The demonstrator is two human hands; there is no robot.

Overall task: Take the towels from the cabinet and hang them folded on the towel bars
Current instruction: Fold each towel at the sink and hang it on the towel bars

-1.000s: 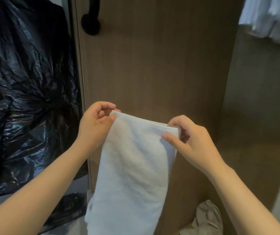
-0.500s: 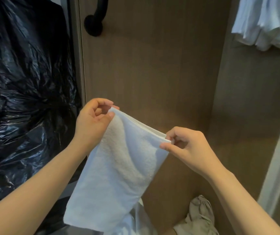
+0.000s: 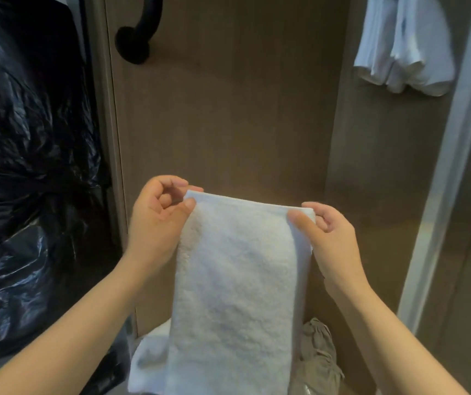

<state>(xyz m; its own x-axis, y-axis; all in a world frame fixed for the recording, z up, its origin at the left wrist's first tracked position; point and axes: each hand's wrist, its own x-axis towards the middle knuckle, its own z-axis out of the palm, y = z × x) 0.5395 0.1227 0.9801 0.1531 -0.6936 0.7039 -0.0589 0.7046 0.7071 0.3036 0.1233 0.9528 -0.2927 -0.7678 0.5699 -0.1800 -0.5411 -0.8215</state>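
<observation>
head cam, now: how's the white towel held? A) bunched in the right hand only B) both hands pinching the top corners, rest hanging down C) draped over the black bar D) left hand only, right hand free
B: the left hand and the right hand each pinch a top corner of the white towel, which hangs flat below them, clear of the black bar.

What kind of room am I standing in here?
Probably a wardrobe or closet nook in a home. White garments hang at the upper right, a wood-grain panel carries a black handle, and both hands hold up a white towel.
</observation>
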